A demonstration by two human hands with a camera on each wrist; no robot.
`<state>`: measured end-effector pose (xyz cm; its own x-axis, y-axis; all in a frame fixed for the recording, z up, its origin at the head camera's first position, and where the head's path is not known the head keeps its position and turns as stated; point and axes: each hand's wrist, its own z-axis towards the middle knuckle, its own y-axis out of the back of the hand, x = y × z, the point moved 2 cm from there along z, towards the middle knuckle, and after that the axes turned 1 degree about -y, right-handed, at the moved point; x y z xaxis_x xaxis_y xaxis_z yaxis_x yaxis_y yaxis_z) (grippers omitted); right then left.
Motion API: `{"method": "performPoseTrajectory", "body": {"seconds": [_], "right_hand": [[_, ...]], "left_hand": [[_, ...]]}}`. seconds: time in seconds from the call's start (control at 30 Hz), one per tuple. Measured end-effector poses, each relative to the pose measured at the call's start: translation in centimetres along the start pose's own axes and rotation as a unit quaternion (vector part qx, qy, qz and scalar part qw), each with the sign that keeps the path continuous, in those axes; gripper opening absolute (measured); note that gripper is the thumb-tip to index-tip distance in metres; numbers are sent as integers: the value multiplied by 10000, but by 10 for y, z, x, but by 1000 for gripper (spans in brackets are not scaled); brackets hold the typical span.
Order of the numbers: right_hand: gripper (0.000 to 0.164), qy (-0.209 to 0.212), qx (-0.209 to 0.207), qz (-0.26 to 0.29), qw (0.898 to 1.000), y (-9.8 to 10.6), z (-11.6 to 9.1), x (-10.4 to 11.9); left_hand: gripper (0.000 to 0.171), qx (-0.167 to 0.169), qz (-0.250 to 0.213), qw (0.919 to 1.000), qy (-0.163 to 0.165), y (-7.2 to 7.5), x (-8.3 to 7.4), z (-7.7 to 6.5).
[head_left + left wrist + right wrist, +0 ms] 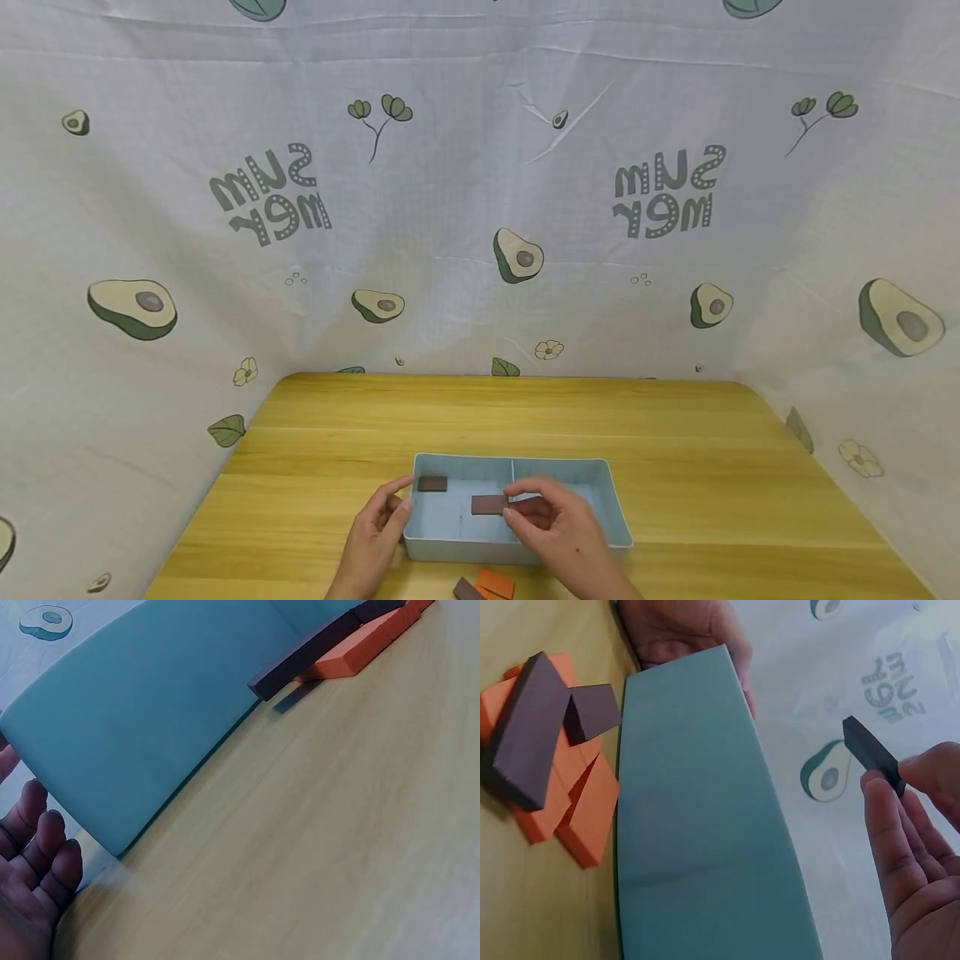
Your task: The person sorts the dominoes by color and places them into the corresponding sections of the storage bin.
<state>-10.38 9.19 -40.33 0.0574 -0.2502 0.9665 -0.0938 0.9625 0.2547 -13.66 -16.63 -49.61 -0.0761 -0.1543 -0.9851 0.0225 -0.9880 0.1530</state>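
My right hand [566,529] pinches a dark brown rectangular block [489,505] by one end between thumb and fingers, above the left compartment of a pale blue divided box [457,551]. The right wrist view shows this brown block [871,754] sticking out beyond the fingertips. Another brown block [432,484] lies inside, at the back left corner of that compartment. My left hand [378,525] rests against the box's left end, fingers loosely bent. In the left wrist view several of its fingers [52,840] are beside the box corner.
In front of the box, orange blocks [497,583] lie in a loose pile with a brown block [468,589] and another brown block [594,712] among them. The wooden table [337,450] ends at a patterned cloth [450,167] at the back and sides.
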Motion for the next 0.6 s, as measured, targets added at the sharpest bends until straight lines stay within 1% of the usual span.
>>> {"method": "performPoseTrajectory", "body": {"seconds": [0.17, 0.3, 0.4, 0.6], "right_hand": [[25, -40, -15, 47, 10000, -10, 12, 3], [28, -112, -44, 138, 9998, -16, 19, 0], [30, -182, -32, 263, 9995, -21, 24, -3], [34, -293, 159, 396, 9987, -31, 32, -8]], "left_hand": [[33, 68, 3, 10000, -30, 1, -1, 0], [32, 80, -74, 9999, 130, 1, -1, 0], [33, 99, -93, 9997, 178, 2, -2, 0], [34, 106, -158, 9997, 123, 4, -2, -1]]}}
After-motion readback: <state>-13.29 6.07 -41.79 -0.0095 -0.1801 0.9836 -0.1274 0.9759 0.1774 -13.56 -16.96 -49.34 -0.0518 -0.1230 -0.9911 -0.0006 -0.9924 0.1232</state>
